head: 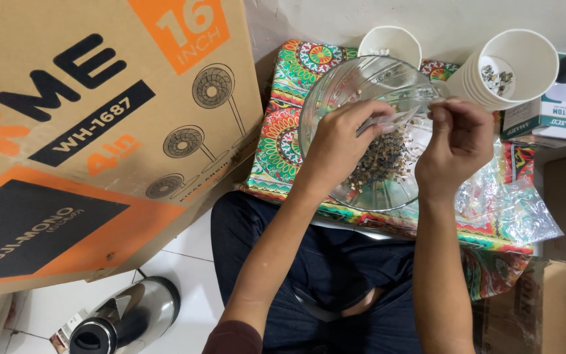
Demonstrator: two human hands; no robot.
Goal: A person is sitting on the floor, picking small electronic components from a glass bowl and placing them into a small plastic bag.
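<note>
A clear glass bowl (335, 92) holding a heap of small dark and metallic parts (381, 164) stands on a bright patterned cloth (283, 137). Over the bowl, my left hand (339, 147) and my right hand (456, 141) together pinch a small clear plastic bag (394, 120) stretched between them. Both hands hover just above the heap. What the bag contains cannot be made out.
A big cardboard box (93, 131) fills the left side. Behind the bowl stand a white paper cup (391, 42) and a stack of white cups (515, 65) with small parts inside. A white carton (561, 108), crumpled clear plastic (506, 203) and a steel kettle (126, 318) lie around.
</note>
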